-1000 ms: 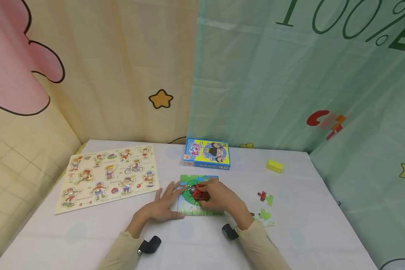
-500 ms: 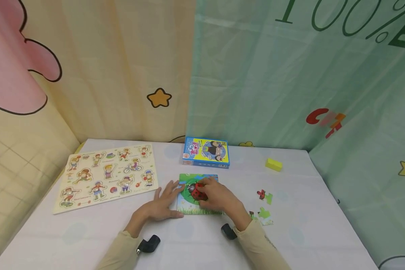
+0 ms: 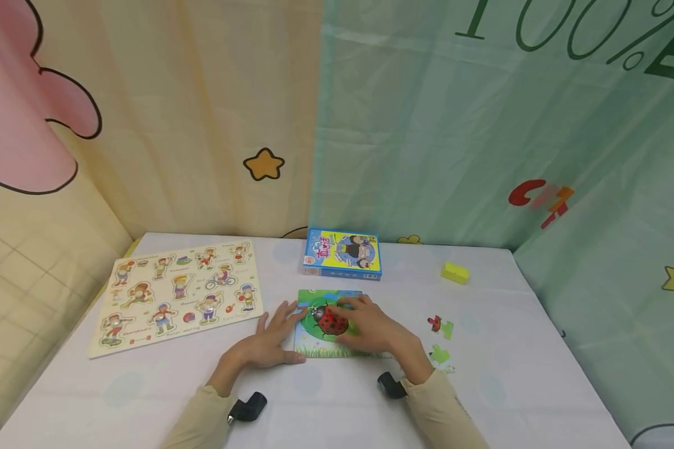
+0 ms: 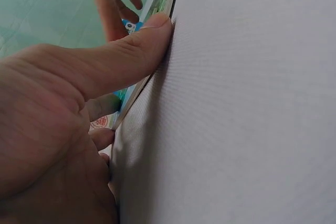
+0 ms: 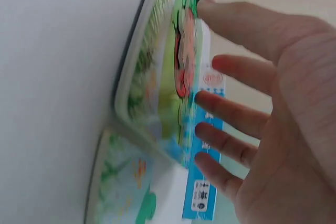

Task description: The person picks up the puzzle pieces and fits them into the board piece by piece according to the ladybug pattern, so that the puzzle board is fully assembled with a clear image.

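Ladybug puzzle time on the white-clothed table.

The square green ladybug puzzle board lies mid-table; left hand spread flat, steadying its left edge, right hand fingers open, seemingly pressing pieces. Loose green-and-red puzzle pieces sit nearby.

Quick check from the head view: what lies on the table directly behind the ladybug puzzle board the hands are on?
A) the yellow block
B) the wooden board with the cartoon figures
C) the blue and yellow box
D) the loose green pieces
C: the blue and yellow box sits just past the far edge of the ladybug puzzle board, while the yellow block lies off to the right and the wooden figure board off to the left.
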